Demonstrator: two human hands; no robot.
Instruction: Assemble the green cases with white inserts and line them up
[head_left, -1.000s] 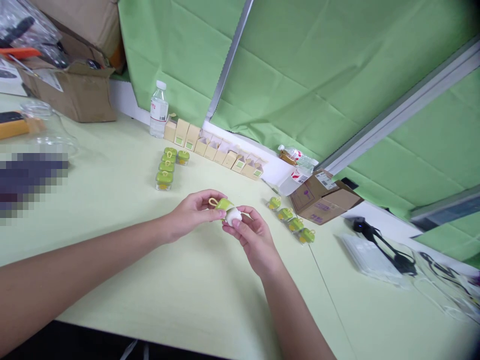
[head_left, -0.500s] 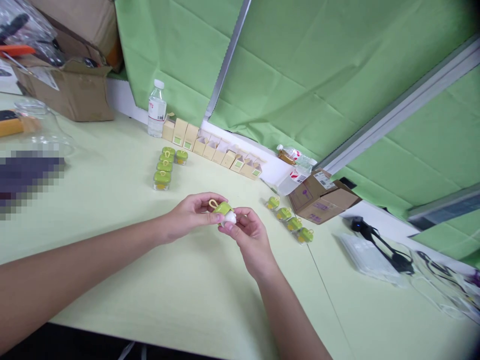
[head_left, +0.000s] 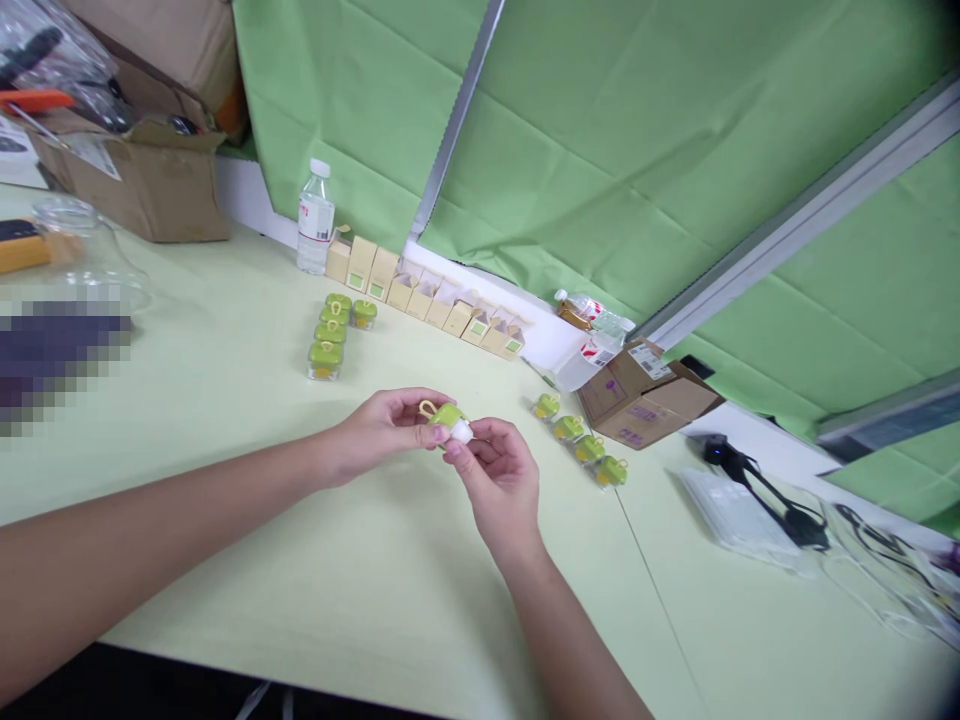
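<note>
My left hand (head_left: 397, 432) pinches a small green-lidded container (head_left: 448, 415) with a yellow loop at its left end. A white part (head_left: 460, 432) shows at the container's right end. The thumb and curled fingers of my right hand (head_left: 496, 475) close around that white part from the right. Both hands hold the container just above the pale table (head_left: 390, 580). What exactly the white part is cannot be made out. Ahead to the left, several similar green-lidded containers (head_left: 326, 358) stand grouped together. Several more containers (head_left: 589, 448) form a slanted row on the right.
A row of small beige cartons (head_left: 420, 300) lines the back, beside a water bottle (head_left: 314, 220). Further right are lying bottles (head_left: 589, 355), a cardboard box (head_left: 637, 395), a plastic pack (head_left: 739, 520) and cables (head_left: 885, 560). An open carton (head_left: 169, 185) sits far left.
My right hand has shifted slightly, its thumb and fingers turning a little at the container's white part. My left hand keeps hold of the container in almost the same place.
</note>
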